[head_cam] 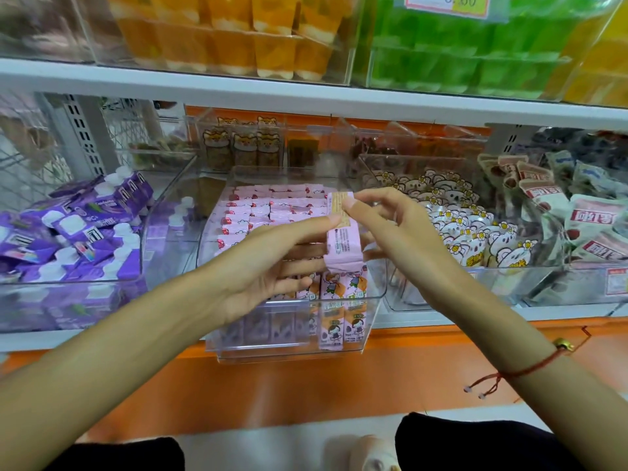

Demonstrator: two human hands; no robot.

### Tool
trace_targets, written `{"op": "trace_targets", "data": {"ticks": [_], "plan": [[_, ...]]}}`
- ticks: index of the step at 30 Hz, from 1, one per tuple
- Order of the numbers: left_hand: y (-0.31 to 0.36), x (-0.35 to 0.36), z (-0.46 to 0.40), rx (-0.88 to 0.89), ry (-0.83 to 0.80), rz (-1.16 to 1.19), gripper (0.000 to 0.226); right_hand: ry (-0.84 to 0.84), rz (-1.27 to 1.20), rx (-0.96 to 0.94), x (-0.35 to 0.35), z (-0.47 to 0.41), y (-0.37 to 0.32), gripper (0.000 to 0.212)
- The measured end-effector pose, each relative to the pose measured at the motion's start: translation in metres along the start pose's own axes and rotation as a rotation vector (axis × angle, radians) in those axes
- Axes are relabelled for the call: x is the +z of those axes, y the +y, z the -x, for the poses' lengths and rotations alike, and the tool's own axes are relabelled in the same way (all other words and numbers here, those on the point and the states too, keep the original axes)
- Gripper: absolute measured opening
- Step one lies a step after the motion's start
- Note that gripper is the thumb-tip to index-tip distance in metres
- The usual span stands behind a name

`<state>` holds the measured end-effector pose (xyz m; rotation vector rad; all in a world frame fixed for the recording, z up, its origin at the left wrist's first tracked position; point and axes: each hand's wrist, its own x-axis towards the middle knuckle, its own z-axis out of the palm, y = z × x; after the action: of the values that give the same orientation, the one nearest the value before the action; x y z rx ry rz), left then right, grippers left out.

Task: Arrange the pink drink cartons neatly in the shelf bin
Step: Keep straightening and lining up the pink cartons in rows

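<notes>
A clear shelf bin [373, 294] in the middle of the lower shelf holds several pink drink cartons [272, 207] packed in rows. One pink carton [341, 246] stands upright above the bin's front right part. My right hand [390, 226] pinches its top edge between thumb and fingers. My left hand [272, 260] has its fingers stretched out, the fingertips touching the carton's left side and lying over the packed rows. More pink cartons [336, 321] stand upright against the bin's front wall.
A clear bin of purple cartons [68, 232] stands to the left. A bin of bear-printed packets [475, 229] and one of white pouches [584, 219] stand to the right. Orange cups [238, 39] and green packs [458, 45] fill the shelf above. An orange ledge [306, 385] runs below.
</notes>
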<state>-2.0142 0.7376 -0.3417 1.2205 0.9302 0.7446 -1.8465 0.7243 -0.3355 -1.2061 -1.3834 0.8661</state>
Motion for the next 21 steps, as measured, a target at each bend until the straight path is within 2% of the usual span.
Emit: {"op": "trace_targets", "data": {"ticks": [5, 7, 9, 13, 18, 21], "plan": [[-0.003, -0.002, -0.002, 0.075, 0.021, -0.112, 0.035, -0.016, 0.006, -0.013, -0.001, -0.001, -0.001, 0.038], [-0.004, -0.004, -0.002, 0.17, -0.01, -0.164, 0.029, -0.051, 0.01, -0.067, -0.003, 0.001, -0.003, 0.039], [-0.003, -0.004, 0.0, 0.282, -0.02, -0.224, 0.032, -0.1, 0.048, -0.173, -0.005, 0.004, -0.005, 0.035], [-0.002, -0.005, 0.001, 0.521, 0.095, -0.338, 0.041, -0.196, 0.076, -0.329, -0.005, 0.009, -0.008, 0.034], [-0.005, -0.005, 0.0, 0.645, 0.126, -0.388, 0.042, -0.203, 0.054, -0.332, -0.006, 0.008, -0.006, 0.035], [-0.007, -0.006, -0.003, 0.662, 0.165, -0.446, 0.036, -0.124, 0.085, -0.289, -0.005, 0.009, -0.008, 0.028]]}}
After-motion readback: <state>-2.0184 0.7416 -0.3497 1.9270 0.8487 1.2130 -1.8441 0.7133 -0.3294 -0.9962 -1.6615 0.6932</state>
